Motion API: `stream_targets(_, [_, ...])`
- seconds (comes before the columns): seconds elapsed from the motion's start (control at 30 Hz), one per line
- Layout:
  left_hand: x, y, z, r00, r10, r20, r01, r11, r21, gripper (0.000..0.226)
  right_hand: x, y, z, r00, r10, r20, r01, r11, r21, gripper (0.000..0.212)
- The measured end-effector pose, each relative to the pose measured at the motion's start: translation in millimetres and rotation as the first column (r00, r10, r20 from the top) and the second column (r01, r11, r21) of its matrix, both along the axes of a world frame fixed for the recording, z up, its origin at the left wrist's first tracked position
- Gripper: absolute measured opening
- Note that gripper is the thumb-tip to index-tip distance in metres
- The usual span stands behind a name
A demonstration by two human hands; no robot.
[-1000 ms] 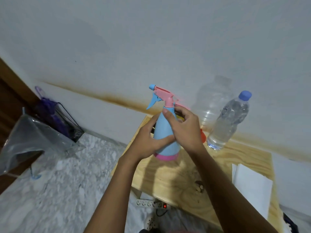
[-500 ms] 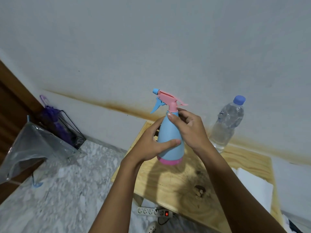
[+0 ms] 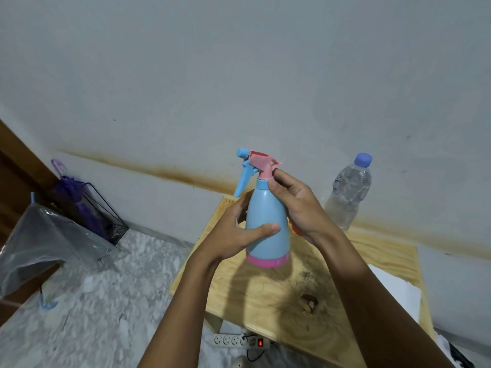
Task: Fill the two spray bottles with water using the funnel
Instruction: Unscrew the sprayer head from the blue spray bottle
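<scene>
Heading: The spray bottle [image 3: 267, 224] stood upright, long axis vertical, pink base down. Its blue nozzle pointed left, with the trigger hanging under it.
Place: It was over the left part of the table [image 3: 372, 251], in front of the wall. I could not tell whether its base touched the wood.
Left hand: The left hand [image 3: 233, 232] gripped the blue body from the left, thumb across the front and fingers curled round behind.
Right hand: The right hand [image 3: 297, 205] was up at the neck, its fingertips pinching the collar under the pink head.
Bottle and hands: The bottle sat between them, left hand low and right hand high.
Hidden: An orange thing [image 3: 295, 228] peeked out by the right wrist, mostly covered, so I could not make out what it was.
Water bottle: The water bottle [image 3: 348, 192] stood capped at the back of the table, apart from the hands.
Cut off: A white sheet [image 3: 396, 293] lay partly behind the right forearm. A power strip [image 3: 240, 340] showed on the floor beneath the table's edge.
</scene>
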State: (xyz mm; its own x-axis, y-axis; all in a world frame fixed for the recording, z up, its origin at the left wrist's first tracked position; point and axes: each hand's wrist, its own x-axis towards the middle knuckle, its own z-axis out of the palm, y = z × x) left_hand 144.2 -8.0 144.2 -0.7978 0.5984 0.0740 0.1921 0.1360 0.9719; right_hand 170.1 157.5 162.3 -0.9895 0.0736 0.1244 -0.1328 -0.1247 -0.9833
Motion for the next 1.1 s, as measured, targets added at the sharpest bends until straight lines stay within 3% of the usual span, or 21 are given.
stream_targets(0.13, [0, 1, -1, 1.000, 0.018, -0.008, -0.018, 1.000, 0.015, 0.052, 1, -4, -3, 0.996, -0.088, 0.023, 0.090, 0.992, -0.093, 0.030])
stream_targets(0.23, [0, 4, 1, 0.999, 0.019, -0.028, -0.019, 1.000, 0.010, 0.055, 1, -11, -6, 0.985, -0.169, 0.030, 0.171, 0.982, -0.085, 0.013])
stream_targets(0.47, [1, 8, 0, 0.998, 0.044, -0.047, -0.043, 0.999, 0.008, 0.053, 2, -16, -7, 0.957, -0.291, -0.005, 0.290, 0.956, -0.050, 0.006])
stream_targets(0.6, [1, 8, 0, 0.996, 0.063, -0.060, -0.063, 0.998, 0.006, 0.054, 1, -21, -7, 0.957, -0.290, 0.013, 0.289, 0.948, -0.136, 0.011])
stream_targets(0.67, [1, 8, 0, 0.996, 0.064, -0.068, -0.064, 0.998, 0.001, 0.057, 0, -24, -7, 0.958, -0.288, -0.001, 0.286, 0.953, -0.103, 0.008])
stream_targets(0.83, [0, 7, 0, 0.995, 0.062, -0.076, -0.063, 0.998, -0.009, 0.059, -2, -26, -6, 0.937, -0.347, -0.035, 0.347, 0.938, 0.018, 0.024])
stream_targets(1.03, [-1, 5, -3, 0.992, 0.089, -0.092, -0.093, 0.995, -0.042, 0.060, -2, -30, -6, 0.940, -0.340, 0.024, 0.340, 0.940, 0.011, 0.023])
stream_targets(1.1, [0, 6, -3, 0.990, 0.086, -0.114, -0.092, 0.995, -0.046, 0.061, -3, -30, -7, 0.929, -0.371, 0.000, 0.370, 0.925, 0.085, 0.034])
